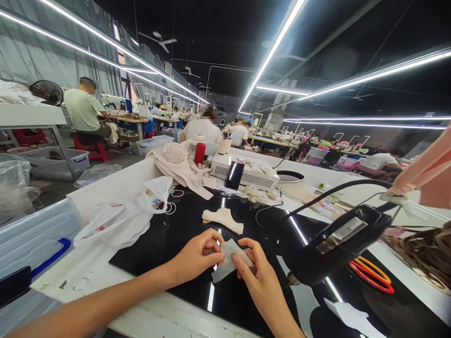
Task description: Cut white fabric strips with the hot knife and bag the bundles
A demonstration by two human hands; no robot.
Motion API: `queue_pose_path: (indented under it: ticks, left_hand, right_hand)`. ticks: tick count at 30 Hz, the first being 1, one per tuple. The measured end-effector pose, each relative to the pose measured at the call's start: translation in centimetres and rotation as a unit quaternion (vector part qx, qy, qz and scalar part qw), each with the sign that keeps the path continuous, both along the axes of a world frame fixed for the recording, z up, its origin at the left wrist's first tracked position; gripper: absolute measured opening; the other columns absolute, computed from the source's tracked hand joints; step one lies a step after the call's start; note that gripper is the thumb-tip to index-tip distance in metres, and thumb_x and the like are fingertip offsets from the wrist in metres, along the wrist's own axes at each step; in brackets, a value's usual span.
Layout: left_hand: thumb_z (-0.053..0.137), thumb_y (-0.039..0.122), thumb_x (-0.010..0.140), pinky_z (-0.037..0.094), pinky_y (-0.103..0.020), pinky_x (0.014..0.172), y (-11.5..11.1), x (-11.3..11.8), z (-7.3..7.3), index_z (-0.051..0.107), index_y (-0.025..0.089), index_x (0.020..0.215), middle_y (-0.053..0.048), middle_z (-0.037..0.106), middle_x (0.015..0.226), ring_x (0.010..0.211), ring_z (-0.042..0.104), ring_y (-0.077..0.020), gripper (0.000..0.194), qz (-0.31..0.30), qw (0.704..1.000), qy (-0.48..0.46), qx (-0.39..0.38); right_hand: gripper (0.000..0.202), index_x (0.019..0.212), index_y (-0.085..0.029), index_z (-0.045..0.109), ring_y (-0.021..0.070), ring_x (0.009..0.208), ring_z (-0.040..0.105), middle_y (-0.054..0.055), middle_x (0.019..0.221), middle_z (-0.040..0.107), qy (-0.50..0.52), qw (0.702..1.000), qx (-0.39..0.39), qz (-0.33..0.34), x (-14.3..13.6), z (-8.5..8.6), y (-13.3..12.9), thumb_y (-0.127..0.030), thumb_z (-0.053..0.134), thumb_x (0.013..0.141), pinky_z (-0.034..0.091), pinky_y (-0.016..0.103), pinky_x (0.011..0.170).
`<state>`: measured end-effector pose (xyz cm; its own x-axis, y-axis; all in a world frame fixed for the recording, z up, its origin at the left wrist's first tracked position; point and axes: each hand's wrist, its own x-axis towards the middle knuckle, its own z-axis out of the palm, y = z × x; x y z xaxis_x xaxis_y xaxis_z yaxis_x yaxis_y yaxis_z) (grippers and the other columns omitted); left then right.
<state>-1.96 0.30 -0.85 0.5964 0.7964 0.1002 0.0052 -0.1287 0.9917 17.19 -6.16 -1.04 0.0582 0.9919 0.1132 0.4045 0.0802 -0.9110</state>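
Observation:
Between my two hands is a small piece of thin whitish sheet material [228, 257], held above the glossy black board [169, 244]. My left hand [200, 251] pinches its left edge between thumb and fingers. On the other side, my right hand [255, 267] grips the right edge, thumb in front and fingers curled behind. Just beyond them a cream curved fabric piece [223, 219] lies on the board. To the right of my right hand rests a black cutting machine [338, 249], with pale sheet scraps [306, 305] near its base.
A white plastic bag [123, 216] lies to the left. Behind the board stand a phone [235, 175], a white box-shaped device [253, 173] and a red bottle [199, 151]. Red and orange handled scissors [373, 274] lie at right. Several people sit at sewing stations further off.

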Motion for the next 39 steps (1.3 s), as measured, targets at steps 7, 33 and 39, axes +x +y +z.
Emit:
queue_pose_path:
  ticks: [7,33,39]
  left_hand:
    - [0.058,0.034,0.088,0.043,-0.023,0.064,2.2,-0.6,0.1,0.044,0.019,0.111,0.005,0.061,0.078,0.063,0.056,-0.0098,0.03,0.053,0.997,0.03,0.04]
    - [0.054,0.025,0.1,0.044,-0.032,0.076,12.7,2.1,0.6,0.065,0.015,0.094,-0.007,0.064,0.094,0.094,0.06,-0.0235,0.016,0.1,0.729,0.389,0.554]
    - [0.044,0.028,0.104,0.04,-0.035,0.077,10.4,0.8,1.6,0.065,0.017,0.095,-0.006,0.062,0.091,0.086,0.056,-0.0225,0.026,0.097,0.713,0.342,0.605]
  right_hand:
    - [0.027,0.093,-0.023,0.062,0.0155,0.063,0.053,-0.002,0.075,0.059,-0.063,0.993,0.082,-0.053,-0.7,0.5,1.2,-0.049,0.054,0.094,0.044,0.026,0.058]
    - [0.009,0.101,-0.022,0.068,0.0256,0.101,0.061,0.005,0.109,0.071,-0.446,0.864,0.215,-0.092,-2.0,1.1,5.9,-0.019,0.065,0.093,0.045,0.039,0.085]
    - [0.018,0.112,-0.019,0.064,0.0249,0.1,0.066,0.008,0.114,0.072,-0.459,0.853,0.225,-0.106,-0.2,-0.8,-3.0,-0.019,0.052,0.099,0.052,0.039,0.085]
